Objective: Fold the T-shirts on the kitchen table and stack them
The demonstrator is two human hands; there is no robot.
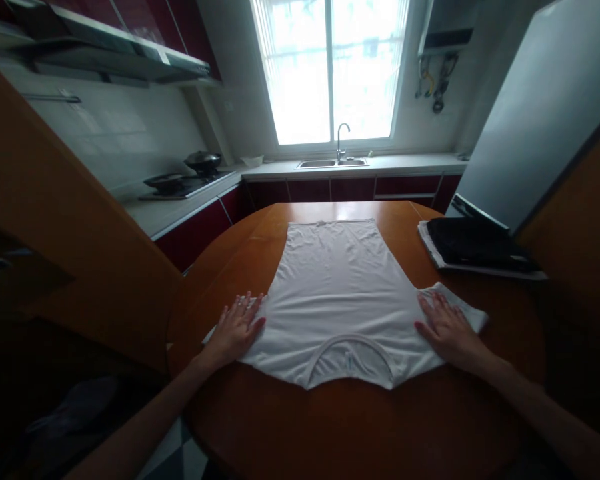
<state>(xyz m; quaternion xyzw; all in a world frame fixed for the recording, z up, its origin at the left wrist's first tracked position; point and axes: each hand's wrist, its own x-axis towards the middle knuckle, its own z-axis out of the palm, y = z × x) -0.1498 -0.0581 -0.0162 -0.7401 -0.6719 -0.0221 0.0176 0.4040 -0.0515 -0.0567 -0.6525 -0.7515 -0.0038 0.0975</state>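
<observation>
1. The fingers of the left hand were spread flat, palm down, on the left sleeve of a white T-shirt, gripping nothing.
2. The right hand lay flat likewise, fingers splayed wide on the right sleeve.
3. The T-shirt lay spread on the round wooden table, collar nearest the person, hem toward the far edge.
4. A stack of folded dark clothes sat on the table's right side, well apart from the shirt.
5. Beyond the table stood a counter with a sink under a bright window, and a stove to the left.
</observation>
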